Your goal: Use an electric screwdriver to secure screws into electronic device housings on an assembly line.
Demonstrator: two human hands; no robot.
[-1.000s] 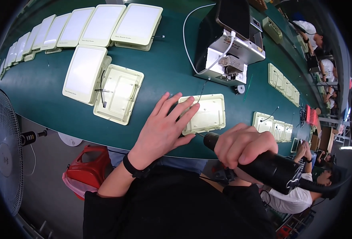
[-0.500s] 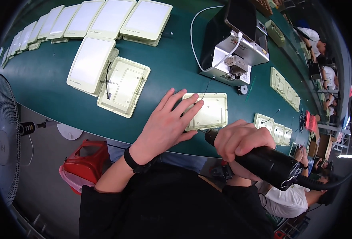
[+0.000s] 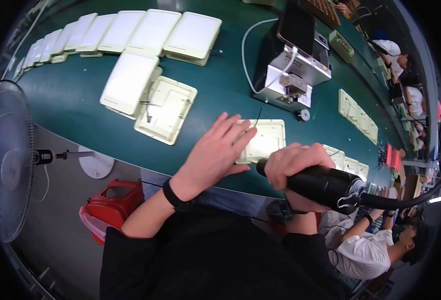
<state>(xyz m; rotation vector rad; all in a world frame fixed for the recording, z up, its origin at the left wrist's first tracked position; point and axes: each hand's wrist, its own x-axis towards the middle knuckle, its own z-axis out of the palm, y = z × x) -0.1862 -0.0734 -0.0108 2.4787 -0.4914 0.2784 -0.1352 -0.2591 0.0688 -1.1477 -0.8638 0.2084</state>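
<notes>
Right hand (image 3: 299, 165), clamped round black tool (image 3: 324, 185), shifted nearer pale shell (image 3: 271, 138); left hand (image 3: 211, 154), fingers apart, at shell's left edge. Shell probably light, stiff; best held by rim.

Middle evenly lit, right background dim. Panels (image 3: 155, 31) nearly washed out; tray (image 3: 269, 142) bright, pale. Glare on machine (image 3: 276, 91) metal. Lamp (image 3: 437, 199) glows far right. Shirt (image 3: 215, 255) almost detailless. Slight overall softness; table (image 3: 70, 100) edge bows; corners black.
</notes>
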